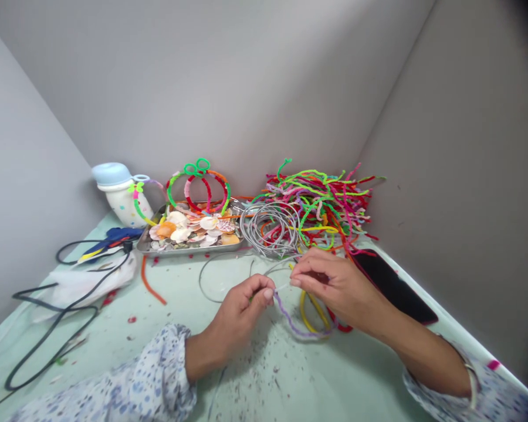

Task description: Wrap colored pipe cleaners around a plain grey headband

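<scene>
The left hand (pixel 242 308) is pinched shut, thumb against forefinger, on one end of a lilac pipe cleaner (pixel 295 326); the right hand (pixel 330 282) faces it just to the right, its fingertips closed on a thin grey wire (pixel 278 268) near the same spot, so the two hands almost meet over the pale green table (pixel 167 351); the lilac pipe cleaner sags from the left fingers in a loop toward the near edge and runs under the right palm; a yellow pipe cleaner (pixel 308 313) and a red one (pixel 344 327) curl on the table beneath that hand; both forearms wear blue-speckled white sleeves (pixel 149 381); just beyond the hands lies a coil of grey wire hoops (pixel 270 230), and behind it, against the wall, a tangled heap of pipe cleaners (pixel 321 205) in green, pink, red and orange; a black phone (pixel 393 287) lies flat beside the right wrist; to the left of the coil stands a metal tray of seashells (pixel 193 231) with wrapped hoops (pixel 200 184) propped behind it; a single orange pipe cleaner (pixel 152 282) lies in front of the tray; further left are a white bottle with a blue lid (pixel 119 196), a blue glue gun (pixel 110 241) and a black cable (pixel 55 325) trailing over white cloth (pixel 77 287).
</scene>
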`<action>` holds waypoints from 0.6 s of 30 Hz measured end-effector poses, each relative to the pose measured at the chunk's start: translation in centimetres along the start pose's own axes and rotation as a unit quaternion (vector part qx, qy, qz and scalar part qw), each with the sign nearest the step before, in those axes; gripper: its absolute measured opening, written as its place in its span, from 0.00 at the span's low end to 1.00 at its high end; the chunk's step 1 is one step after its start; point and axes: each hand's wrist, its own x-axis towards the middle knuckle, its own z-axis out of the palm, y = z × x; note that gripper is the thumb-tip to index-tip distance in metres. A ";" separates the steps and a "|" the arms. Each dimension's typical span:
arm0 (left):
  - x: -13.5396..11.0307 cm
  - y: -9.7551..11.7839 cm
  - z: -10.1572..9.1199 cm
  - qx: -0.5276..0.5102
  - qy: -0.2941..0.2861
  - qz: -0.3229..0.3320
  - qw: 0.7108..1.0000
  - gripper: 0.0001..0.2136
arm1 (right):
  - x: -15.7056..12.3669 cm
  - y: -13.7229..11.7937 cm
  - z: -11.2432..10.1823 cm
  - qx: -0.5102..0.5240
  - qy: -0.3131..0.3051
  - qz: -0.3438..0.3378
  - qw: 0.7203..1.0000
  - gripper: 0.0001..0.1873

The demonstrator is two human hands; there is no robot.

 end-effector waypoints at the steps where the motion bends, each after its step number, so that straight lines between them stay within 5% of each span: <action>1: 0.0 0.0 0.0 0.000 -0.002 -0.002 1.000 0.11 | 0.0 0.0 0.0 0.002 -0.001 0.001 1.000 0.06; 18: -0.4 0.4 -0.1 0.020 -0.065 0.005 0.998 0.11 | 0.4 0.5 -0.4 0.014 -0.052 0.017 0.998 0.07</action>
